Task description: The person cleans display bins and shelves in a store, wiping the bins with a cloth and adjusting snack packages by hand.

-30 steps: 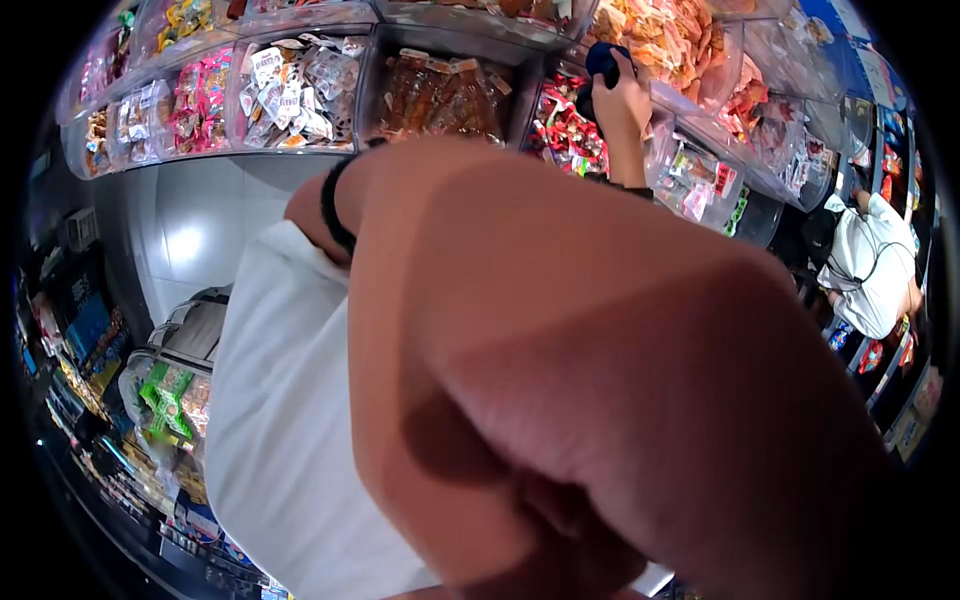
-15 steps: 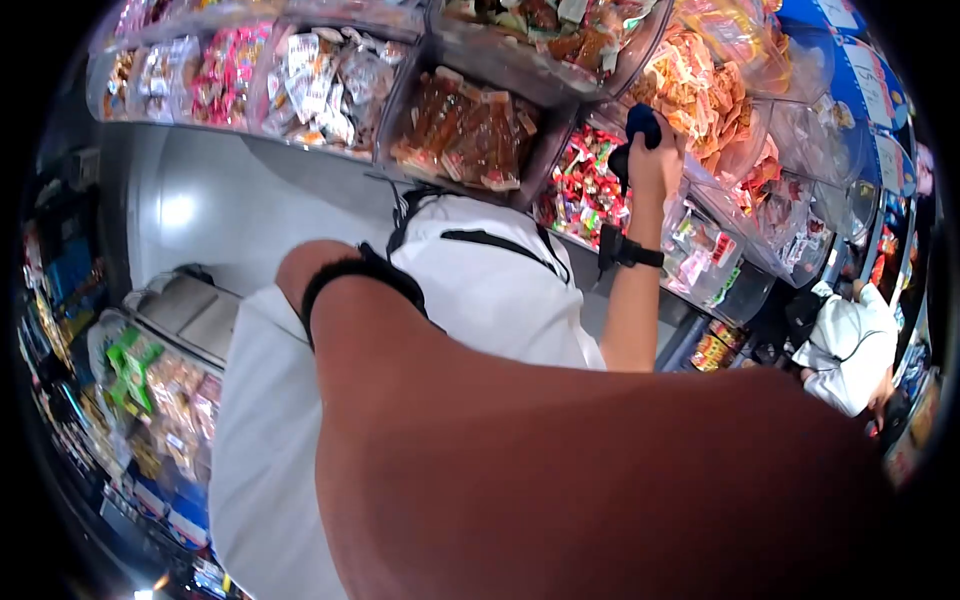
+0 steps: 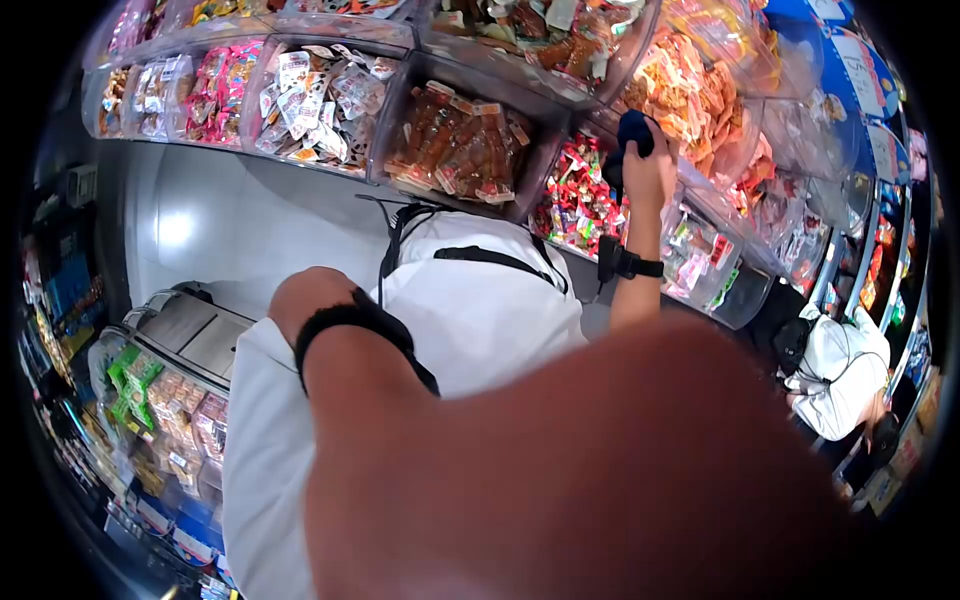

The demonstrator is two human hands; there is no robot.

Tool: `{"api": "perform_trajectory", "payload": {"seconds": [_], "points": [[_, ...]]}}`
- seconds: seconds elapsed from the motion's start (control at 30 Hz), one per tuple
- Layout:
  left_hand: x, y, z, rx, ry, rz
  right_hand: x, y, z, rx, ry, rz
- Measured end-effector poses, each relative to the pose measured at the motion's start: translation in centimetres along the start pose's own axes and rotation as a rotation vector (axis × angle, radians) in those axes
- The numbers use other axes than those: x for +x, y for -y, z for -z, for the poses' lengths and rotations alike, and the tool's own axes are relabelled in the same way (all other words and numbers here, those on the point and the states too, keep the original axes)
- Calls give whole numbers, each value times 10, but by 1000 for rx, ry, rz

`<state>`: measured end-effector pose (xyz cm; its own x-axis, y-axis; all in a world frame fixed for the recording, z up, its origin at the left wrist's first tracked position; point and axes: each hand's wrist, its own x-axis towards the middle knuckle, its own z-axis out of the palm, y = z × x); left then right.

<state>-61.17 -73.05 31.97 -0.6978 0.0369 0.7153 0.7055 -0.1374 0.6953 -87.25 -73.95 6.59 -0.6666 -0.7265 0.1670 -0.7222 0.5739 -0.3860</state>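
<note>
My right hand (image 3: 648,172) reaches up to the bins, its fingers closed around a dark blue, soft-looking thing (image 3: 636,132) whose kind I cannot make out. A black strap with a small box (image 3: 628,262) circles that wrist. Beneath the hand is a bin of small red-wrapped candies (image 3: 583,195); orange-packed snacks (image 3: 685,90) lie just beyond it. My other arm fills the foreground, blurred, with a black band (image 3: 360,318) round the wrist. Only the rounded back of my left hand (image 3: 312,292) shows, in front of white clothing (image 3: 480,315); its fingers are hidden.
Clear bins hold brown vacuum-packed snacks (image 3: 465,140), white packets (image 3: 318,110) and pink packets (image 3: 222,90). Blue price signs (image 3: 868,75) line the right. A person in white (image 3: 840,370) is at the right edge. Another bin with green packets (image 3: 133,385) stands at lower left.
The view has shifted slightly. My foreground arm sits a little lower in the picture. My right hand still holds the dark blue thing over the same bins. The person at the right has shifted a little.
</note>
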Motion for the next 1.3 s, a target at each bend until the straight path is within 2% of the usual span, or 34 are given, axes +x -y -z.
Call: {"api": "perform_trajectory", "payload": {"seconds": [0.17, 0.23, 0.4, 0.63, 0.73, 0.83, 0.93, 0.97, 1.03, 1.1, 1.13, 1.2, 1.3], "points": [[-18, -57, 34, 92, -45, -71, -2, -5, -3, 24, -57, 55], [-16, -71, 48, 112, -78, -68, -3, -2, 6, -54, 34, -59], [-14, -88, 52, 204, -106, -73, 3, -17, -1, -46, -68, -70], [-11, -114, 54, 342, -183, -165, -6, -5, -8, -3, -98, 89], [-7, -129, 58, 411, -229, -214, -12, 3, -13, 121, -52, 145], [-5, -147, 65, 483, -259, -273, -3, 2, 1, 63, 14, 138], [-2, -169, 72, 562, -298, -344, 6, -3, 23, 8, 108, -46], [-1, -178, 76, 586, -312, -376, 6, -6, 22, -35, 90, -100], [0, -195, 82, 607, -350, -432, 2, -15, 10, -53, -6, -25], [8, -213, 93, 633, -424, -325, -4, -14, -2, 6, -58, 16], [6, -214, 97, 636, -420, -316, -5, -13, -11, 1, -138, 113], [6, -208, 105, 634, -373, -302, -1, 8, -6, 50, 39, 91], [7, -193, 112, 626, -261, -290, -2, 29, -7, 126, 35, 85]]}}
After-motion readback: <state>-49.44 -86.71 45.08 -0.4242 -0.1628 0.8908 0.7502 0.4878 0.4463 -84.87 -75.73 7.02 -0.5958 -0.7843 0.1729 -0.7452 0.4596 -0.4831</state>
